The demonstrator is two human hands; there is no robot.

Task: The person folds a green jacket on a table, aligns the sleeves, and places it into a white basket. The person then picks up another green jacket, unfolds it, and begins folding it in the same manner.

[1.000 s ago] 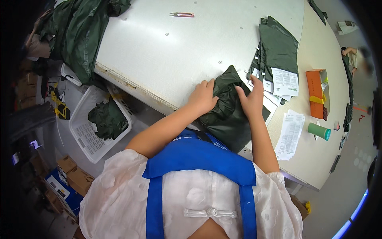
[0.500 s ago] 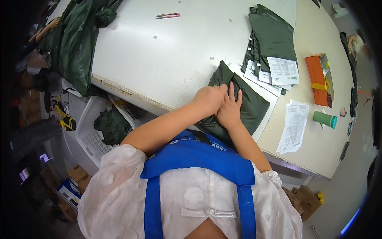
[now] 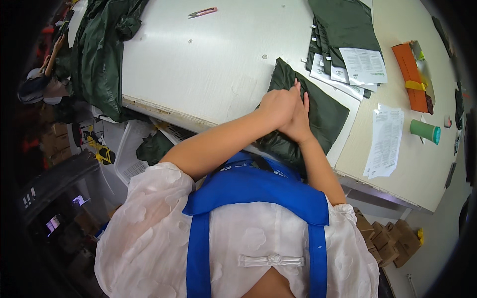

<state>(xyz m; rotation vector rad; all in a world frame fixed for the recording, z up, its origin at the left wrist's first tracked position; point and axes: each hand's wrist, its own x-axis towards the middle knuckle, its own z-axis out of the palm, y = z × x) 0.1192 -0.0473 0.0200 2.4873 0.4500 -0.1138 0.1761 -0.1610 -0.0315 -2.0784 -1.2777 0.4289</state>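
A puffy dark green fabric pouch [image 3: 325, 116] lies at the table's near edge, under both my hands. My left hand [image 3: 277, 107] is closed over the pouch's left part, knuckles up and fingertips hidden, so what it pinches cannot be made out. Against it rests my right hand [image 3: 299, 121], its visible fingers stretched out and pointing away from me across the pouch. The thumb side of the right hand is covered by the left. White paper or board [image 3: 350, 107] shows beneath the pouch's right side.
Flat green pouches [image 3: 343, 25] with printed sheets [image 3: 364, 65] lie at far right, near loose papers [image 3: 385, 141], an orange box [image 3: 410, 77] and a green cylinder [image 3: 425, 131]. Thread snips [image 3: 203, 12] lie at the back. Green fabric [image 3: 102, 54] hangs left above a white basket [image 3: 133, 151].
The table and its things have shifted in view. My left hand has slid further over my right, whose fingers are less spread. The pouch stays under both hands.
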